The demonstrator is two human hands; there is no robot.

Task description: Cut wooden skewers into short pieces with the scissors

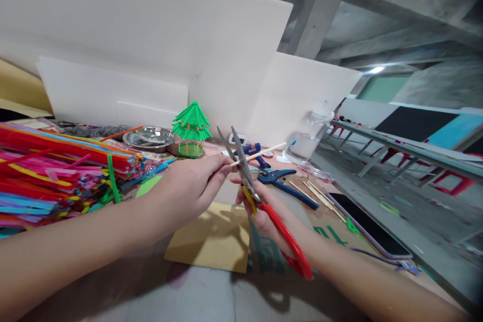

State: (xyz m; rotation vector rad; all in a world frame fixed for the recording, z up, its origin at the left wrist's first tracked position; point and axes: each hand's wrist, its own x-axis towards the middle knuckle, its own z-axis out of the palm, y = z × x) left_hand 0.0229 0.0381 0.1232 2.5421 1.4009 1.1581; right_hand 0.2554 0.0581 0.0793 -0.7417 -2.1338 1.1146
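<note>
Red-handled steel scissors [260, 196], blades parted, fill the right hand [264, 211]; the left hand [192, 186] pinches a thin pale wooden stick [258, 154].

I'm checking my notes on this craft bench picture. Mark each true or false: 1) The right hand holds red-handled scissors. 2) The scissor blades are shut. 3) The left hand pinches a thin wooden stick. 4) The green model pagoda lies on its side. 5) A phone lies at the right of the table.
1) True: the right hand grips the scissors.
2) False: the blades are open, around the stick.
3) True: the left hand holds the wooden stick.
4) False: the green pagoda stands upright.
5) True: the phone lies flat there.
</note>
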